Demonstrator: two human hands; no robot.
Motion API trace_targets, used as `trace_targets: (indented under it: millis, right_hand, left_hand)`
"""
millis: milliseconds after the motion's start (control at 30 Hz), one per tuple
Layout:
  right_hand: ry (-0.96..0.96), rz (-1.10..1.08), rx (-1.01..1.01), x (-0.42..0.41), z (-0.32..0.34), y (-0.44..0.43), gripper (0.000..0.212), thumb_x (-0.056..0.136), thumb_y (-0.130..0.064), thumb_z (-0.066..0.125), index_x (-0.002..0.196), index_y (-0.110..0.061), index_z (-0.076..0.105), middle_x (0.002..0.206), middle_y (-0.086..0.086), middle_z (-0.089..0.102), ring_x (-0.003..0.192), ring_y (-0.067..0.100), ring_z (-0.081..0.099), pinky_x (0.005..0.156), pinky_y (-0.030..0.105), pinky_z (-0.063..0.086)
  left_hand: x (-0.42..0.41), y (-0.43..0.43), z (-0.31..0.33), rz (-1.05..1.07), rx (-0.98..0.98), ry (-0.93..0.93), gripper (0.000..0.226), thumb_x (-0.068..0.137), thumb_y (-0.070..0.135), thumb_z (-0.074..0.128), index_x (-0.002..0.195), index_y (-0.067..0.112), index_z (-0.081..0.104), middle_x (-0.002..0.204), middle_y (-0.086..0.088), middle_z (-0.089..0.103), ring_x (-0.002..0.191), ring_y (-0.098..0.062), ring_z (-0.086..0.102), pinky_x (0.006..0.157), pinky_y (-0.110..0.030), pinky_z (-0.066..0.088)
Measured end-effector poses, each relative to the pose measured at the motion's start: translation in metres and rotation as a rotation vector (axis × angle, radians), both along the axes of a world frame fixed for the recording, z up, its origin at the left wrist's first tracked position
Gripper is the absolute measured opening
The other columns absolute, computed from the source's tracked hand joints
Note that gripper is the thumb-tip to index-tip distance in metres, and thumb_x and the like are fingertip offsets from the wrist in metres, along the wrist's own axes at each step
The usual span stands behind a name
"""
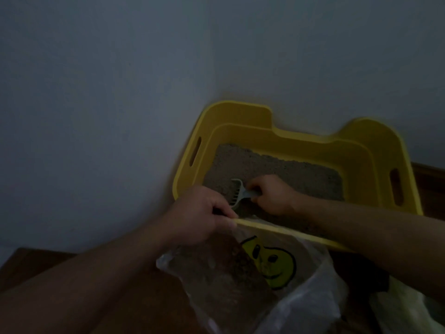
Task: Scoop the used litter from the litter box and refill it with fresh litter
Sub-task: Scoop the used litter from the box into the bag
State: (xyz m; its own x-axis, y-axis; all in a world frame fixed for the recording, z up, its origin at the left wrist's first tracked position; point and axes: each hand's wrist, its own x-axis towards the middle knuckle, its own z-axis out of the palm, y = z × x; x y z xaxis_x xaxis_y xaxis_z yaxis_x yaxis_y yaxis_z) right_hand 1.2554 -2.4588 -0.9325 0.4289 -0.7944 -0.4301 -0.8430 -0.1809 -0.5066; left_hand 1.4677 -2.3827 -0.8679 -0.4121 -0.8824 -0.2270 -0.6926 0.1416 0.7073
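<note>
A yellow litter box (pixel 375 150) stands against the wall, with grey-brown litter (pixel 277 169) covering its floor. My right hand (pixel 272 195) reaches into the box and grips the handle of a pale slotted scoop (pixel 237 194), whose head rests on the litter near the box's front left corner. My left hand (pixel 199 218) pinches the top edge of a clear plastic bag (pixel 252 280) with a yellow smiley face, held open against the box's near rim. Brownish litter lies inside the bag.
A plain wall (pixel 120 92) runs behind and to the left of the box. The floor (pixel 36 263) is dark brown wood. Another pale bag (pixel 409 309) lies at the lower right, partly under my right forearm. The scene is dim.
</note>
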Motion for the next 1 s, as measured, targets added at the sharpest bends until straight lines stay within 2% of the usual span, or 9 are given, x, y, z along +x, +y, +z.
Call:
trace_targets:
  millis: [167, 333, 500, 667, 933, 1000]
  right_hand:
    - [-0.03, -0.037, -0.027, -0.008, 0.005, 0.002, 0.039, 0.091, -0.015, 0.065, 0.129, -0.017, 0.062, 0.131, 0.003, 0.062, 0.116, 0.018, 0.058, 0.099, 0.032, 0.045]
    - [-0.026, -0.066, -0.069, -0.03, 0.017, 0.008, 0.042, 0.09, -0.015, 0.066, 0.132, -0.017, 0.061, 0.133, 0.002, 0.061, 0.118, 0.017, 0.057, 0.101, 0.031, 0.043]
    - [-0.045, -0.135, -0.113, -0.053, 0.03, 0.012, 0.04, 0.089, -0.015, 0.069, 0.128, -0.019, 0.064, 0.127, 0.002, 0.064, 0.107, 0.013, 0.058, 0.091, 0.025, 0.043]
    - [-0.097, -0.194, -0.142, -0.066, 0.043, 0.019, 0.036, 0.087, -0.013, 0.07, 0.122, -0.019, 0.067, 0.119, 0.0, 0.065, 0.101, 0.013, 0.059, 0.091, 0.027, 0.047]
    - [-0.088, -0.202, -0.163, -0.084, 0.064, 0.03, 0.032, 0.088, -0.012, 0.069, 0.119, -0.019, 0.066, 0.115, -0.002, 0.063, 0.101, 0.015, 0.06, 0.087, 0.032, 0.051]
    - [-0.101, -0.227, -0.151, -0.088, 0.068, 0.032, 0.031, 0.088, -0.012, 0.069, 0.118, -0.021, 0.067, 0.113, -0.003, 0.064, 0.1, 0.015, 0.062, 0.087, 0.033, 0.053]
  left_hand:
    - [-0.001, 0.001, 0.002, -0.005, -0.024, -0.022, 0.015, 0.076, 0.032, 0.082, 0.09, 0.029, 0.08, 0.076, 0.017, 0.069, 0.074, -0.002, 0.064, 0.062, -0.022, 0.049]
    - [-0.001, 0.001, 0.003, 0.0, -0.028, -0.019, 0.013, 0.076, 0.032, 0.083, 0.089, 0.029, 0.08, 0.075, 0.02, 0.069, 0.075, 0.0, 0.065, 0.065, -0.024, 0.052]
    - [-0.002, 0.0, 0.002, 0.015, -0.026, -0.025, 0.011, 0.075, 0.029, 0.084, 0.085, 0.031, 0.08, 0.077, 0.021, 0.07, 0.077, 0.002, 0.066, 0.065, -0.015, 0.047]
    - [-0.004, 0.001, 0.004, 0.053, -0.003, -0.018, 0.011, 0.075, 0.024, 0.084, 0.081, 0.031, 0.079, 0.079, 0.017, 0.073, 0.075, 0.003, 0.067, 0.063, -0.015, 0.048]
    - [-0.006, 0.002, 0.009, 0.04, 0.007, -0.039, 0.01, 0.077, 0.021, 0.083, 0.082, 0.029, 0.08, 0.071, 0.022, 0.069, 0.07, 0.004, 0.065, 0.058, -0.012, 0.044]
    - [-0.004, 0.002, 0.009, 0.051, 0.021, -0.043, 0.011, 0.078, 0.023, 0.082, 0.079, 0.034, 0.078, 0.07, 0.02, 0.07, 0.069, -0.001, 0.067, 0.058, -0.019, 0.05]
